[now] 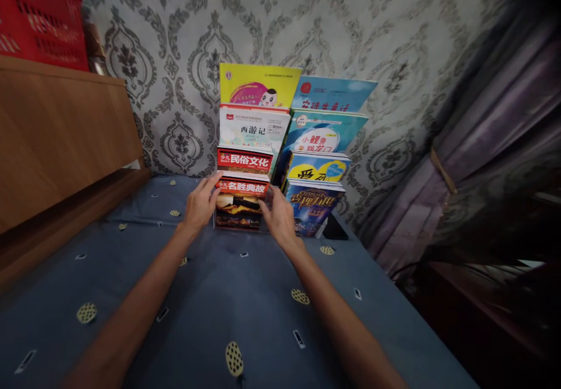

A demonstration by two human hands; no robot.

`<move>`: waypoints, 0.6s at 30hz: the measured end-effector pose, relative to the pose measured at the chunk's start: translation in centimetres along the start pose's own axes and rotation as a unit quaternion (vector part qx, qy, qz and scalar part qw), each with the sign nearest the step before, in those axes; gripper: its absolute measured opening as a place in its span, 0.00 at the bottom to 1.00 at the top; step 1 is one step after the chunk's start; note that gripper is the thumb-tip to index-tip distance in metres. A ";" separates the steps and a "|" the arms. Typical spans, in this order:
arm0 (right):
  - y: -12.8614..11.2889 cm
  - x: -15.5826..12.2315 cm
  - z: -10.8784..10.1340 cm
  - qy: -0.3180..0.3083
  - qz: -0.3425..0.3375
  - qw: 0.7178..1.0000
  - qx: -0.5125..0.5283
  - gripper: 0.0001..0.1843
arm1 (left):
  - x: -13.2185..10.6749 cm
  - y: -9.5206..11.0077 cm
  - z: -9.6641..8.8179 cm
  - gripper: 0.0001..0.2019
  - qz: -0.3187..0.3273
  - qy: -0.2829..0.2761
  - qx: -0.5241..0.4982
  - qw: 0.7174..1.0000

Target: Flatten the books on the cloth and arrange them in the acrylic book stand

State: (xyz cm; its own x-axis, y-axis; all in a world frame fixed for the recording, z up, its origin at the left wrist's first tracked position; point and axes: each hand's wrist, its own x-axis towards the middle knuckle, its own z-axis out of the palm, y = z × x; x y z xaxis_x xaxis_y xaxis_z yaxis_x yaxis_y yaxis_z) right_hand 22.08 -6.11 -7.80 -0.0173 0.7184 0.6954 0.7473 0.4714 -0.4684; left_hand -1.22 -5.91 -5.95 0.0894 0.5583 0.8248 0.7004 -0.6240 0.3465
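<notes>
My left hand (pixel 200 203) grips the left edge of a red-and-black book (pixel 240 202) at the front of a tiered display of books. My right hand (pixel 277 216) holds the same book's right edge, fingers curled on it. Behind it stand a red-titled book (pixel 244 160), a white book (pixel 254 127) and a yellow one (pixel 258 84), each higher than the one in front. A second column to the right holds blue books (pixel 316 199). All rest on a blue patterned bedcover (pixel 236 295).
A wooden headboard (pixel 56 132) runs along the left, with a red plastic basket (pixel 41 18) on top. A patterned wallpaper wall (pixel 184 56) is behind the books. Dark curtains (pixel 491 155) hang at the right, beyond the bed's edge.
</notes>
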 end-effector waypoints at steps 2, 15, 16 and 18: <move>-0.5 0.2 0.2 0.011 -0.009 1.000 0.016 0.21 | 0.0 0.0 0.3 0.21 0.004 0.008 -0.014 1.000; -1.5 0.2 -0.1 -0.009 0.015 0.999 -0.027 0.19 | -0.2 0.2 1.2 0.21 0.005 0.023 0.006 1.000; -1.4 0.2 -0.1 -0.010 0.011 1.000 -0.022 0.19 | -0.2 0.2 1.2 0.21 0.004 0.021 0.004 1.000; -1.0 0.3 0.0 -0.012 -0.011 1.000 -0.009 0.19 | -0.4 0.0 1.2 0.23 0.001 0.018 -0.009 1.000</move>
State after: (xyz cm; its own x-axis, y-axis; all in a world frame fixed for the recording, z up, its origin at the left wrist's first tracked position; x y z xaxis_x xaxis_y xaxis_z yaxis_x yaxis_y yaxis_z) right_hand 21.30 -6.40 -7.13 -0.0494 0.7204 0.6918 0.7583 0.4778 -0.4434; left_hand -0.45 -5.45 -6.81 0.0651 0.5377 0.8406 0.6875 -0.6347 0.3527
